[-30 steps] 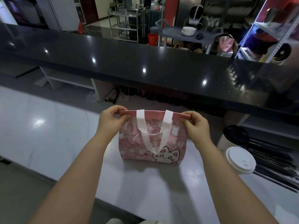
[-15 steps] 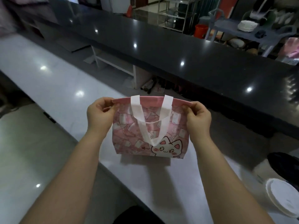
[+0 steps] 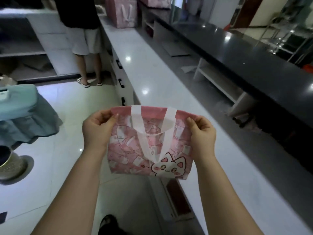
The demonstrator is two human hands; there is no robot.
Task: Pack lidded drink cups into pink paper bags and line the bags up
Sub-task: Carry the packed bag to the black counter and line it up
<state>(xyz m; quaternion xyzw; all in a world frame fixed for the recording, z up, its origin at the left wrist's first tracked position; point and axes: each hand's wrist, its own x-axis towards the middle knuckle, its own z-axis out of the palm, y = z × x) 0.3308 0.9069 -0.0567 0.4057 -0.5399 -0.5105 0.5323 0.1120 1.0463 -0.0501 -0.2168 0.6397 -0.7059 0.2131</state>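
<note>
A pink bag [image 3: 128,146] with white handles and a cat drawing hangs in the air above the near edge of the white counter [image 3: 152,78]. My left hand [image 3: 98,128] pinches its top left corner and my right hand [image 3: 201,131] pinches its top right corner. What is inside the bag is hidden. Another pink bag [image 3: 126,12] with white handles stands at the far end of the counter. No loose cups are in view.
A person in shorts and sandals [image 3: 84,39] stands at the counter's far left beside white shelves [image 3: 30,48]. A raised black counter [image 3: 254,61] runs along the right. A stool with a teal cover [image 3: 20,114] and a metal bin [image 3: 10,163] stand on the floor at left.
The bag has been lifted off the counter and carried left in both hands. My view has swung left; the cups at right have dropped out of sight.
</note>
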